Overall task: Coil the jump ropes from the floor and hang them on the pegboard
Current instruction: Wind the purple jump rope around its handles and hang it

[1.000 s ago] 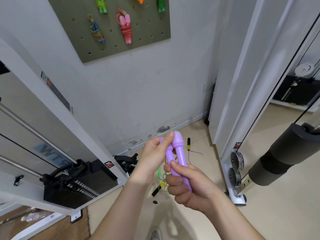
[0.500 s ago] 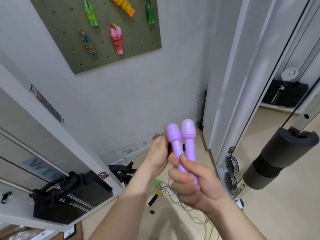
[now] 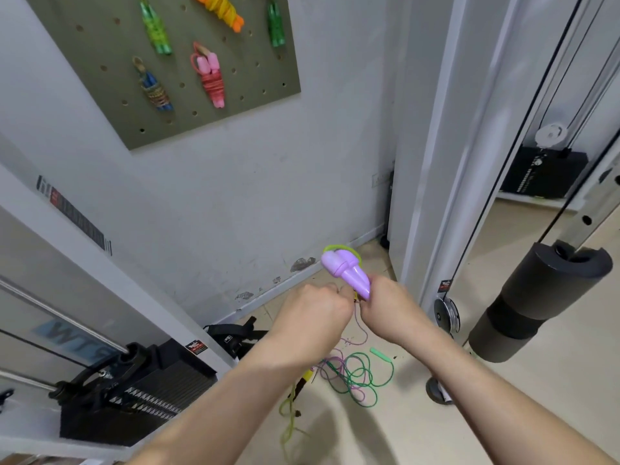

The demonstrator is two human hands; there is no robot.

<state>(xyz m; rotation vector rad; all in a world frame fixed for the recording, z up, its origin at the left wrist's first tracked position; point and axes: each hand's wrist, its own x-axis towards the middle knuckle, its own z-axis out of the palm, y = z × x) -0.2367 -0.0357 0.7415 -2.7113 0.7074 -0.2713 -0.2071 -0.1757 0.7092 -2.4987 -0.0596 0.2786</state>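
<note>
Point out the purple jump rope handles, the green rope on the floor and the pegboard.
purple jump rope handles (image 3: 347, 273): head view, on the paired shafts.
green rope (image 3: 380, 353): head view, its handle.
pegboard (image 3: 110, 85): head view, bare board.

The right hand (image 3: 385, 307) grips two purple handles (image 3: 345, 270) side by side, their knobbed ends pointing up toward the wall (image 3: 235, 196). Just left of the handles, the left hand (image 3: 315, 313) is curled into a fist; what it holds is hidden. A thin purple cord (image 3: 364, 333) hangs below the handles to the floor (image 3: 503, 414), where a green rope (image 3: 359, 374) and a yellowish rope (image 3: 290, 407) lie tangled. High above and left of the handles, a pegboard (image 3: 100, 78) carries five coiled ropes (image 3: 211, 77).
</note>
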